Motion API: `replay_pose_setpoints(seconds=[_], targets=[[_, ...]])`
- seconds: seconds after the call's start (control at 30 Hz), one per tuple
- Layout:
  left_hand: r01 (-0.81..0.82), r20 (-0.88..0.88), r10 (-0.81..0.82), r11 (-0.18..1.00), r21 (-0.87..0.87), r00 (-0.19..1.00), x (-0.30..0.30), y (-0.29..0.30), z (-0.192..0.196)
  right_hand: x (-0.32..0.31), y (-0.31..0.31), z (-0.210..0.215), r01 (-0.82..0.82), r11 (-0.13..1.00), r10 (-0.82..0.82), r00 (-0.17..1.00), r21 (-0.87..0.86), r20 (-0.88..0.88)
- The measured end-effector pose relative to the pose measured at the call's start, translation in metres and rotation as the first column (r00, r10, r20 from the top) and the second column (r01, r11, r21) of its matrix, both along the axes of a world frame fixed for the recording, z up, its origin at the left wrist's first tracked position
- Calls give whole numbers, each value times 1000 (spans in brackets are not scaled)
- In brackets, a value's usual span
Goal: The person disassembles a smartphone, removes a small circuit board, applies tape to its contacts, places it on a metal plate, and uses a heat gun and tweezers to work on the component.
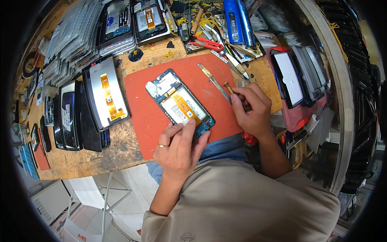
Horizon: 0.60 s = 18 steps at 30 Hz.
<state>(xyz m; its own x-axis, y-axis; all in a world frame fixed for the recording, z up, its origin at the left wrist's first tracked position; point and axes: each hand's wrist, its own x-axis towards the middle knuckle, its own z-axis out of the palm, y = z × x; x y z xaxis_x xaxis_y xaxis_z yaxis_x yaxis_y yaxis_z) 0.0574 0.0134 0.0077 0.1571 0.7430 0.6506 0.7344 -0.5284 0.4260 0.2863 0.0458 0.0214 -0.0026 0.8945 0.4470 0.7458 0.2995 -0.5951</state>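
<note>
On the red mat (141,105) spread over the wooden counter (125,141), a phone (177,99) lies with its back off, set at a slant, its lower end toward the person working there. From where I stand I can see its white battery (171,111), with an orange ribbon (185,108) running across it.

The left hand (177,151), a ring (162,145) on one finger, curls over that lower end, fingertips on the phone; I cannot tell whether it grips or merely rests. Off to the side, the right hand (252,107) pinches a small brass-coloured tool (228,87) between thumb and fingers, well apart from the phone. Another slim metal tool (211,78) lies slanting on the mat, one end near those fingers.

Left of the mat leans a pale screen panel (94,90) with its own orange strip, and beside it a row of dark phones (66,117). Behind these rises a pile of clear plastic sleeves (68,40). Two more opened devices (115,20) sit along the back, next to a clutter of yellow wire, red-handled pliers (207,43) and blue cylinders (233,22). Below the counter stands a white chair (86,191).
</note>
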Motion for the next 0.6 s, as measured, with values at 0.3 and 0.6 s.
replay_pose_setpoints(seconds=[0.3,0.6], targets=[[2,143,6,998,-57,990,1,-4,-6,0,0,0,-5,1000,5,1000,8,6],[-15,-7,15,999,-43,1000,2,-2,3,1,0,-3,15,1000,-14,999,10,-34]])
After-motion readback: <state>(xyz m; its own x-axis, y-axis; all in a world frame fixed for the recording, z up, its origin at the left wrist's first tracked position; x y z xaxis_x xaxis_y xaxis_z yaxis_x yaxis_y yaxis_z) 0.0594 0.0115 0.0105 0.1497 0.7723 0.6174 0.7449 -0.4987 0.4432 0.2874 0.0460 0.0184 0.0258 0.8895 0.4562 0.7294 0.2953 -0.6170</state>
